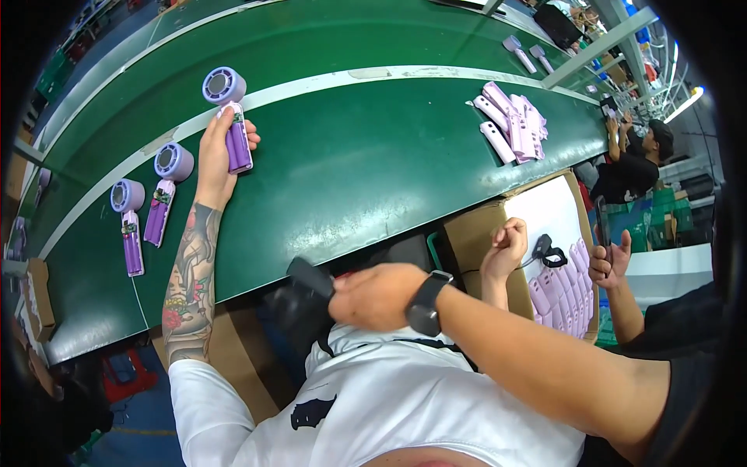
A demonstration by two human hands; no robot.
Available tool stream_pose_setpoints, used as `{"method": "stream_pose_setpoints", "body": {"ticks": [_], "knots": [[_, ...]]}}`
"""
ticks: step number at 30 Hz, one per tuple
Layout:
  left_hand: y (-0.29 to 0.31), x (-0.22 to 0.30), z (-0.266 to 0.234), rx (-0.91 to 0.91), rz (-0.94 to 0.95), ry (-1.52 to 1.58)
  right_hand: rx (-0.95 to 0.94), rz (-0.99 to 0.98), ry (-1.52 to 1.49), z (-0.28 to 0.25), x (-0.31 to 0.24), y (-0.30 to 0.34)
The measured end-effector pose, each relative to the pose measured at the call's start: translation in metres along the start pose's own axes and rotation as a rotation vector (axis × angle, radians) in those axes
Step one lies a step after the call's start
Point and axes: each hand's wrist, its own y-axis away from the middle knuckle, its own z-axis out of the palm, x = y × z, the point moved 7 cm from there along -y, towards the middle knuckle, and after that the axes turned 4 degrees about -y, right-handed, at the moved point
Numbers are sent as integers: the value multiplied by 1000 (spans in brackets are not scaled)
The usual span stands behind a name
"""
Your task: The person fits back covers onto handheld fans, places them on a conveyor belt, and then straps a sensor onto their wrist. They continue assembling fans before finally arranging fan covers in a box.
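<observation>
My left hand is closed around the handle of a lilac handheld fan, raised over the green bench. Its round head points away from me, and the handle's casing is open, showing a purple inside and a bit of circuit board. Two similar opened fans, a nearer one and another, lie to the left of my forearm. My right hand is raised beside a cardboard box, fingers curled in with nothing visible in them. A co-worker's arm with a black watch crosses in front of my right forearm.
Pale pink handle covers are piled at the bench's right. The cardboard box holds rows of pink parts and a black strap-like item. The co-worker's hand grips a blurred dark object over my lap; their other hand holds a phone.
</observation>
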Motion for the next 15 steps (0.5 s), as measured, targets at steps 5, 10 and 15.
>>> {"method": "stream_pose_setpoints", "body": {"ticks": [5, 10, 15], "knots": [[-1, -6, -7, 19, -6, -8, 11, -115, 171, 48, -15, -41], [-1, -9, -17, 4, 21, 26, -160, -415, 531, 127, -13, -75], [0, -12, -26, 11, 25, -18, 73, -91, 385, 133, 0, -107]]}}
